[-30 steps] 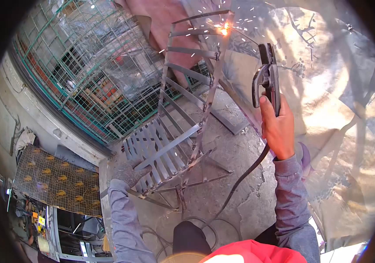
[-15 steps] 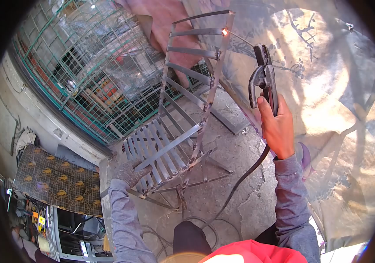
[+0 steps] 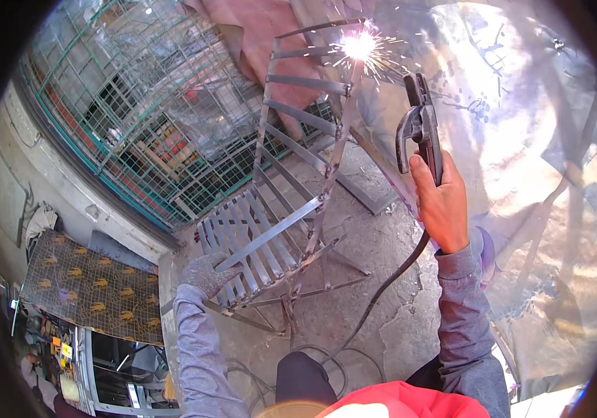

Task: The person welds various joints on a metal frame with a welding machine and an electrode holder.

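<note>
My bare right hand (image 3: 445,205) is closed around the handle of a black electrode holder (image 3: 420,115). From its jaws a thin welding rod reaches up and left to a bright arc with sparks (image 3: 359,46), at the upper right of a slatted metal chair frame (image 3: 310,125). The glare hides the joint there. My left hand (image 3: 208,275), in a grey glove, is wrapped round the near end of a flat metal bar (image 3: 270,233) on the chair frame. Slats of the seat (image 3: 260,268) lie beside its fingers.
A green wire cage (image 3: 138,139) with wrapped goods stands behind the chair at left. A stained cloth sheet (image 3: 535,230) hangs at right. Black cable (image 3: 389,282) runs down to coils on the concrete floor (image 3: 392,320). A patterned cloth-covered surface (image 3: 93,289) is at lower left.
The small orange glow at the rod's tip has become a bright white arc throwing sparks. Both hands stay nearly where they were.
</note>
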{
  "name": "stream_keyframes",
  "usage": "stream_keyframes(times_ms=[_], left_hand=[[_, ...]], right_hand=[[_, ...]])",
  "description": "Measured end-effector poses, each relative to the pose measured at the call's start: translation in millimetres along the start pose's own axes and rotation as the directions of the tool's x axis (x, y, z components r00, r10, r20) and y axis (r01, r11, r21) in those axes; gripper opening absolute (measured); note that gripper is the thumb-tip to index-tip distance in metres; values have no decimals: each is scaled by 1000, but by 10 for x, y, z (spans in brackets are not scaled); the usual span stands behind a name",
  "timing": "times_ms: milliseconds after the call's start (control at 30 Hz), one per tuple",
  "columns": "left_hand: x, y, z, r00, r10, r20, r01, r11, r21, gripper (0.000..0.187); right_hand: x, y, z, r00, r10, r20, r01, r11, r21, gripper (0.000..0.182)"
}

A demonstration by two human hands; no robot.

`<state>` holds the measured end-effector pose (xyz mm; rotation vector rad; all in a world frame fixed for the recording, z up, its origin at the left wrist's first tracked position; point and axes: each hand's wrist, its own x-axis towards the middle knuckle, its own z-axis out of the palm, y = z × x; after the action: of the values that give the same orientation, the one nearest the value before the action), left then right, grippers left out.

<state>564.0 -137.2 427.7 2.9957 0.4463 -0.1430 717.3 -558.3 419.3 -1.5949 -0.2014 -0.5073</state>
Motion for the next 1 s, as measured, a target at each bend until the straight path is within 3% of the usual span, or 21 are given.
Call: stream_keyframes(times_ms=[367, 400, 467, 533, 633, 700, 1000], left_hand=[[-34, 117, -65, 996, -80, 38, 79, 997, 20, 62], [-30, 41, -9, 999, 20, -39, -22, 999, -32, 62], [-39, 86, -40, 998, -58, 4, 58, 998, 6, 60], [-73, 144, -72, 998, -41, -41, 42, 998, 35, 60], [-61, 153, -95, 996, -76, 38, 77, 997, -7, 59], [-54, 113, -70, 998, -61, 20, 61, 998, -14, 60], [-64, 142, -90, 997, -67, 26, 67, 998, 3, 60]], right_hand=[[6, -23, -28, 999, 35, 31, -35, 999, 1, 35], [5, -20, -21, 999, 36, 30, -36, 999, 1, 35], [9, -16, -3, 1000, 17, -18, -15, 996, 86, 36], [25, -51, -32, 999, 35, -28, -34, 999, 33, 37], [23, -82, -51, 996, 93, 15, -94, 994, 61, 38], [32, -2, -30, 1000, 22, -10, -22, 1000, 20, 39], [38, -22, -5, 1000, 21, -6, -21, 1000, -4, 39]])
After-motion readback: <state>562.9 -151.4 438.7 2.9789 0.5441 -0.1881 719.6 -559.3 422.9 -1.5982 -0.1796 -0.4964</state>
